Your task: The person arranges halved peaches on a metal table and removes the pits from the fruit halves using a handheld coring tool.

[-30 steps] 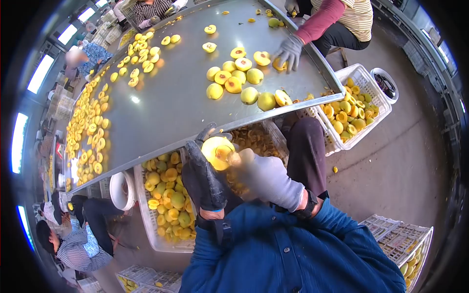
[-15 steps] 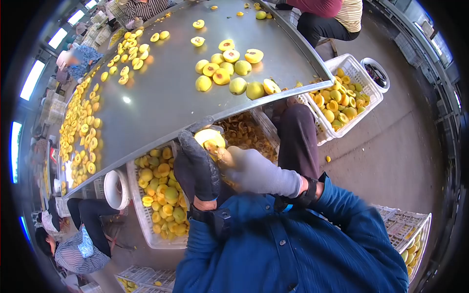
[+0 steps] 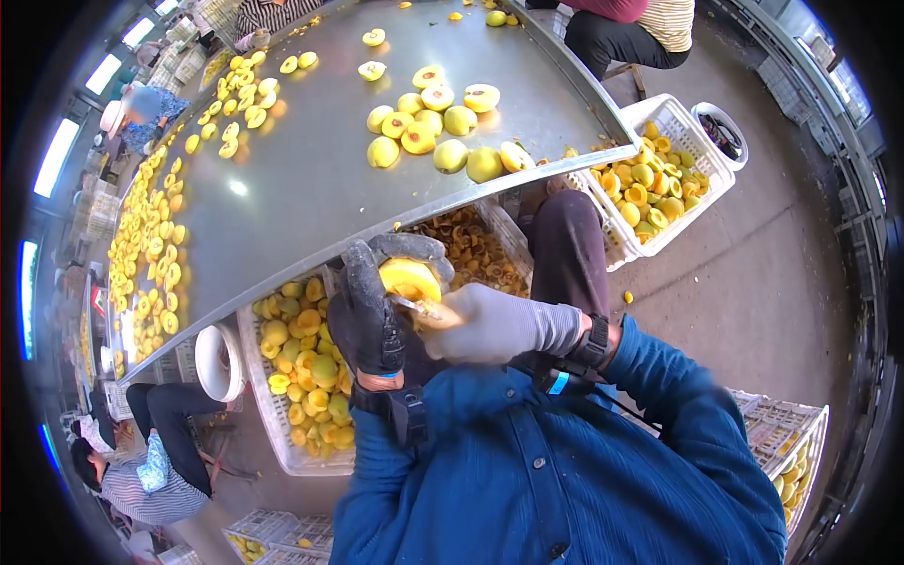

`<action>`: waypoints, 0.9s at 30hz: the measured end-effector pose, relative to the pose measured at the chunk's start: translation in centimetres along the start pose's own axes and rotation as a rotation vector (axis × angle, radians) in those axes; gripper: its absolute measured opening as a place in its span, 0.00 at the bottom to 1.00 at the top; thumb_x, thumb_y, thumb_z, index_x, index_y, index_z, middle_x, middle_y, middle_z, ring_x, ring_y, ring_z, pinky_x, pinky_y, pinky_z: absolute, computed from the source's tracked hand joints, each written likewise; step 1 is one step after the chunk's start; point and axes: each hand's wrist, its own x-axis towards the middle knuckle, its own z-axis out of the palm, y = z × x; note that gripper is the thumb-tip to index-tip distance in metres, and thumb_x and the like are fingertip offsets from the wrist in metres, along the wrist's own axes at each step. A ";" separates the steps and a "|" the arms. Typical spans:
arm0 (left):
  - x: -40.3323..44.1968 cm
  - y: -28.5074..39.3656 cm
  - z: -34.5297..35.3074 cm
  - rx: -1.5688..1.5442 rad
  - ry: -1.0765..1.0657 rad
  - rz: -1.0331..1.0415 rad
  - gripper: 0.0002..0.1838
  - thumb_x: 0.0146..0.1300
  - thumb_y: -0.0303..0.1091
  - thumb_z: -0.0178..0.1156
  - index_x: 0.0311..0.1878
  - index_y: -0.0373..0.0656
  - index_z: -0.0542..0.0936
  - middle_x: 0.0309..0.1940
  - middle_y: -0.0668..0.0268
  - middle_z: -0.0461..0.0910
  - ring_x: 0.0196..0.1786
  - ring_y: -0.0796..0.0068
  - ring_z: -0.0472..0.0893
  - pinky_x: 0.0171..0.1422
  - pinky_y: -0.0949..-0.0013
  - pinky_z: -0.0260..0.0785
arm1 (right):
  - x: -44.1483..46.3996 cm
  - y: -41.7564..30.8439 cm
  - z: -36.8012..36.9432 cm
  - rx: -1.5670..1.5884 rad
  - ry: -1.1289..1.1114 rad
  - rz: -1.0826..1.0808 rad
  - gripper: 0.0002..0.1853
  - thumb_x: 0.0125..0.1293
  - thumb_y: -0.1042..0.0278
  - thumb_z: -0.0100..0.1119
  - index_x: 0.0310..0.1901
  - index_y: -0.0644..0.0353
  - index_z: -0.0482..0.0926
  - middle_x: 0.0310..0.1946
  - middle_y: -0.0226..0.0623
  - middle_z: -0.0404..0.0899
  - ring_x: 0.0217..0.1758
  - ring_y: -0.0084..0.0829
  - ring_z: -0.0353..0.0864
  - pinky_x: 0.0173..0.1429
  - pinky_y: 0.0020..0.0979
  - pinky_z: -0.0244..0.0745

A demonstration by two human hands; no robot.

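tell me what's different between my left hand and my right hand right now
The left hand wears a dark, nearly black glove; the right hand wears a light grey one. The left hand holds a yellow fruit half, while the right hand grips a small tool at the fruit's edge. Both are gloved, with dark bands at the wrists.

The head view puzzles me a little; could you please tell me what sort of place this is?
Probably a fruit-processing workshop: a large metal table bears many halved yellow fruits, a white plastic crate full of fruit stands beside it, and the gloved left hand holds a cut fruit.
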 end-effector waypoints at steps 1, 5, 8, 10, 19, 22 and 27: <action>-0.7 -0.8 0.0 0.272 0.105 0.185 0.20 0.74 0.44 0.45 0.53 0.39 0.79 0.37 0.59 0.85 0.38 0.66 0.84 0.48 0.66 0.75 | 0.0 0.0 0.0 0.123 -0.050 0.088 0.10 0.65 0.64 0.59 0.40 0.63 0.79 0.22 0.24 0.73 0.21 0.18 0.68 0.26 0.24 0.65; -2.6 -4.3 -1.5 1.053 0.228 0.585 0.20 0.71 0.37 0.52 0.61 0.36 0.72 0.48 0.54 0.81 0.47 0.60 0.83 0.51 0.61 0.75 | -0.2 -1.4 -1.0 0.269 -0.132 0.205 0.10 0.63 0.65 0.60 0.39 0.64 0.79 0.24 0.26 0.74 0.28 0.18 0.70 0.33 0.25 0.66; -1.2 -3.4 -0.4 0.904 0.322 0.497 0.22 0.72 0.42 0.51 0.60 0.35 0.72 0.52 0.53 0.79 0.50 0.59 0.82 0.54 0.62 0.74 | -0.5 1.0 -2.2 0.012 -0.046 0.092 0.14 0.60 0.62 0.60 0.41 0.64 0.79 0.25 0.36 0.77 0.33 0.28 0.77 0.39 0.33 0.72; 0.3 -0.9 0.5 0.232 0.280 0.223 0.23 0.73 0.44 0.50 0.61 0.36 0.71 0.52 0.55 0.79 0.50 0.61 0.81 0.57 0.65 0.72 | -0.2 2.8 -2.8 -0.230 0.214 0.046 0.15 0.60 0.59 0.61 0.40 0.63 0.78 0.25 0.44 0.79 0.34 0.36 0.82 0.40 0.39 0.74; -0.3 -1.6 -0.7 0.009 0.305 0.010 0.34 0.76 0.60 0.32 0.57 0.37 0.74 0.43 0.63 0.81 0.47 0.70 0.80 0.59 0.69 0.70 | 1.0 0.2 -0.6 -1.178 0.350 0.114 0.16 0.61 0.58 0.61 0.41 0.58 0.69 0.24 0.46 0.80 0.30 0.49 0.83 0.33 0.48 0.76; -1.2 -3.1 -4.7 -0.052 0.470 0.070 0.36 0.74 0.63 0.35 0.57 0.38 0.74 0.45 0.64 0.78 0.48 0.69 0.78 0.60 0.68 0.70 | 0.2 2.8 -1.6 -1.213 0.400 0.223 0.15 0.62 0.56 0.59 0.42 0.57 0.69 0.22 0.45 0.80 0.28 0.48 0.83 0.32 0.49 0.76; -4.4 -9.4 -18.7 0.722 0.680 0.205 0.16 0.74 0.37 0.50 0.52 0.33 0.77 0.49 0.56 0.79 0.52 0.63 0.78 0.61 0.61 0.69 | -1.3 6.3 -2.7 -1.162 0.424 0.108 0.12 0.65 0.57 0.55 0.44 0.53 0.71 0.23 0.38 0.79 0.24 0.43 0.82 0.25 0.45 0.74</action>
